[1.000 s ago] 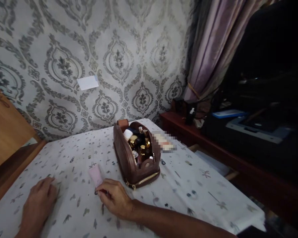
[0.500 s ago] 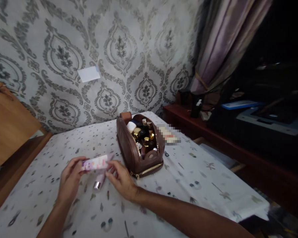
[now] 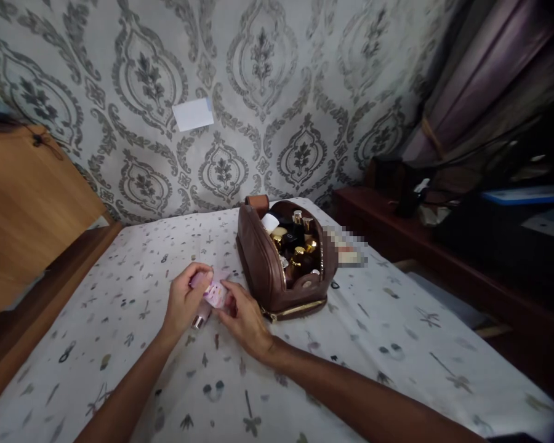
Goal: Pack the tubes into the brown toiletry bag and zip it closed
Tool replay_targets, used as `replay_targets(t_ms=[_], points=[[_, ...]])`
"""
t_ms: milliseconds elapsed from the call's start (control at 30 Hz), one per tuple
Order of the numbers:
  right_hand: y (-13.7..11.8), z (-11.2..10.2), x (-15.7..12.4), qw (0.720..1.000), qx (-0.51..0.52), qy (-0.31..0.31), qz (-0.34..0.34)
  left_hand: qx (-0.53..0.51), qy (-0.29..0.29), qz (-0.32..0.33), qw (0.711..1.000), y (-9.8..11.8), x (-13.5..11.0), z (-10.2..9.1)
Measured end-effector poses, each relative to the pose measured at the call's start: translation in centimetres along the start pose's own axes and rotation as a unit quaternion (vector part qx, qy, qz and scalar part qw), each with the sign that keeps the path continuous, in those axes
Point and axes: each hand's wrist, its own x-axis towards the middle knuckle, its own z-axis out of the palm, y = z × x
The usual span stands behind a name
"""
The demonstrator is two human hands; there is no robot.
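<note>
Between my two hands is a small pink and purple printed tube (image 3: pixel 216 295), tilted, with its far end partly covered by fingers. My left hand (image 3: pixel 187 295) pinches it at the upper left, thumb on top. My right hand (image 3: pixel 245 317) has its fingers curled at the tube's right end. Beneath them a second, pale pink tube (image 3: pixel 202 312) with a shiny silver cap lies on the patterned cloth, partly hidden. Just right of my hands stands an unzipped brown toiletry bag (image 3: pixel 258 264), full of gold-capped bottles (image 3: pixel 299 256) and other small cosmetics.
A white patterned cloth (image 3: pixel 166 381) covers the surface. Behind it rises a papered wall with a white card (image 3: pixel 192 114). A wooden board (image 3: pixel 37 203) stands at left; a dark red ledge (image 3: pixel 373 215) with clutter runs along the right. A blurred-out item lies behind the bag.
The view has swung left, so everything sits further right. The printed tube has turned from nearly level to slanting down rightward, and my hands have come closer together around it.
</note>
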Motion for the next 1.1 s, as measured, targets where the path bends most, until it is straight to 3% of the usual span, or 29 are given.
replay_targets(t_ms=[200,367,700,933,1100], points=[[-0.9,-0.2,-0.3,0.998,-0.056,-0.011,-0.004,0.037,-0.061,0.077,0.994,0.3,-1.1,0.6],[-1.0,-0.2,-0.3,0.999,-0.045,0.004,-0.030,-0.041,-0.135,0.065,0.988,-0.7,-1.7,0.9],[-1.6,-0.5,-0.2,0.996,0.062,0.054,-0.048,-0.053,-0.078,-0.012,0.995,-3.1,-1.9,0.3],[-2.4,-1.6,-0.6,0.995,0.085,0.049,-0.019,-0.032,-0.087,-0.017,0.996,-2.7,-2.0,0.5],[-3.9,-3.1,-0.4,0.990,0.124,0.050,-0.052,-0.014,-0.081,-0.009,0.997,-2.4,-1.9,0.5]])
